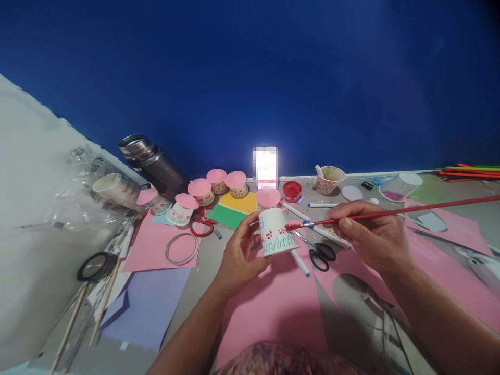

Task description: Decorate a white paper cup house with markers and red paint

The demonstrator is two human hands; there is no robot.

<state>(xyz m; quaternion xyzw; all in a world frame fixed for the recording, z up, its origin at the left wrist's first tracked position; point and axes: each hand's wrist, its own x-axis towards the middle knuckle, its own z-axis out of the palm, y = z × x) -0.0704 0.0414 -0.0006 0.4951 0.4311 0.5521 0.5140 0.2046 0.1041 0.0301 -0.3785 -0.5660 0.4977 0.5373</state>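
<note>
My left hand grips an upturned white paper cup with a blue window, red marks and a teal zigzag drawn on it. My right hand pinches a long red paintbrush, and its tip touches the cup's side. Both hands hover over pink paper on the table. Just behind the cup stands another cup with a pink round top.
Several decorated cups with pink tops stand at the back near a dark metal flask. A red paint pot, black scissors, red scissors, markers, tape rolls and coloured paper sheets lie around.
</note>
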